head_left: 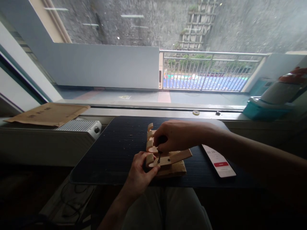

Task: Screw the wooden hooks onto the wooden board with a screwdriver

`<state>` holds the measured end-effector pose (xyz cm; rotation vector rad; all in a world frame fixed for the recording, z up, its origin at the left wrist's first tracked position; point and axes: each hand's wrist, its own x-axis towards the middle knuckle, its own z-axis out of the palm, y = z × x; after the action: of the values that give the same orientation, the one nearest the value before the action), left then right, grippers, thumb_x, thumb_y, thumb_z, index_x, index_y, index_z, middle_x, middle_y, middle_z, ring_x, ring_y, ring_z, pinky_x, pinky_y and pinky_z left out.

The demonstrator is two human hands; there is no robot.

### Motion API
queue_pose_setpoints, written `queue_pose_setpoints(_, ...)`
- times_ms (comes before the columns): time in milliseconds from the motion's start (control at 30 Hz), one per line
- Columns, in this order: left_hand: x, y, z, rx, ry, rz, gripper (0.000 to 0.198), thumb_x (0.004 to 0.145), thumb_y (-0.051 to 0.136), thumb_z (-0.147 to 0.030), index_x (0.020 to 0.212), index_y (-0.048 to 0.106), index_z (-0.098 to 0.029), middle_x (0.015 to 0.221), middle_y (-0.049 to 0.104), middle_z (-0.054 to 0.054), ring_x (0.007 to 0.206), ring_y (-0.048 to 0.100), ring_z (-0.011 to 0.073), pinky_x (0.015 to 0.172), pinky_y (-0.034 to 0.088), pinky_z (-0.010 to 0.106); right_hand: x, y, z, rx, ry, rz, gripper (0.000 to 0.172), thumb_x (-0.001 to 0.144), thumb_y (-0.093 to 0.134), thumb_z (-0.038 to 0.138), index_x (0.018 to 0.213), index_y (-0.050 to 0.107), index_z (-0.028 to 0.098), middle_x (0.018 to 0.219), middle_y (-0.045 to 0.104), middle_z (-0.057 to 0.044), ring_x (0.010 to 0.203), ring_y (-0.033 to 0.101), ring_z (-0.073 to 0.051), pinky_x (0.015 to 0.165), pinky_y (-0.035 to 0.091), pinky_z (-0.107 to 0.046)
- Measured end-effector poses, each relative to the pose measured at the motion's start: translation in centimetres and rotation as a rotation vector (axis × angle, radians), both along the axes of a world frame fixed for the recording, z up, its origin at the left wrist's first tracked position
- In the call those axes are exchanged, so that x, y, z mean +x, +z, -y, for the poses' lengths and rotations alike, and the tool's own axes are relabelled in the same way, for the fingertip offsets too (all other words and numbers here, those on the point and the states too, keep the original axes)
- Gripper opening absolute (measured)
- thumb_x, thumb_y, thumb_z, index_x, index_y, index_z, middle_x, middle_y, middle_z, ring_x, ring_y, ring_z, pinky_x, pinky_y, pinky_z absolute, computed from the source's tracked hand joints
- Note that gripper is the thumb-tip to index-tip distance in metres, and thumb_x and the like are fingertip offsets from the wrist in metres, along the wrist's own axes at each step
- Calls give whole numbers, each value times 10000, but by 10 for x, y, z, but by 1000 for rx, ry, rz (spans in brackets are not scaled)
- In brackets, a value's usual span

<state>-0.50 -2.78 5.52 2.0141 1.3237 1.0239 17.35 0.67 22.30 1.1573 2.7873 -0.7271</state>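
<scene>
My right hand point(172, 135) is wrapped round the dark handle of a screwdriver point(159, 156), whose thin shaft points down at a light wooden piece point(178, 157). The tip meets the piece near its left end; a dark hole or screw head shows to the right of it. My left hand point(140, 172) grips that left end, thumb in front and fingers behind, by an upright curved hook. Several similar curved wooden hooks point(149, 145) stand in a row behind, partly covered by my right hand. A thick wooden block point(177, 169) lies underneath.
The black table point(107, 159) carries small crumbs at its left and a phone point(219, 161) with a timer at its right. A roll of tape point(196, 112) and a small dark object point(217, 113) lie on the window sill. A brown envelope point(48, 114) rests over a white heater point(81, 126).
</scene>
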Motion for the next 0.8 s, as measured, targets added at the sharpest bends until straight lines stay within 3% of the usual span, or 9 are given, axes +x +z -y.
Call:
queue_pose_setpoints(300,0,0,0,-13,0,-3,177,704,648,-257,855,563,-221,954,585,34,982,523,215,871,427,357,-2,-14,-6,203,-188,22,314,805,483,417,714,670,182,592,559,11,504,373,-72,495,249,-232)
queue_pose_setpoints(567,1,-1,-1,-7,10,-8,180,705,647,-248,863,569,-213,974,588,38,989,524,210,878,430,351,10,-2,-1,78,21,8,235,762,518,275,912,679,190,685,629,22,522,436,-68,475,264,-216)
queue_pose_setpoints(700,0,-1,-1,-4,8,-25,156,703,646,-264,829,572,-209,924,596,38,947,538,211,845,444,353,12,-7,-1,189,-13,-13,234,805,476,296,814,664,157,688,616,1,537,423,-74,494,276,-223)
queue_pose_setpoints(800,-4,2,1,-32,39,-31,308,708,645,-301,992,563,-213,1021,593,48,990,546,216,858,447,351,10,-10,2,205,-60,-5,265,836,454,340,806,652,166,702,613,-7,539,418,-79,505,278,-228)
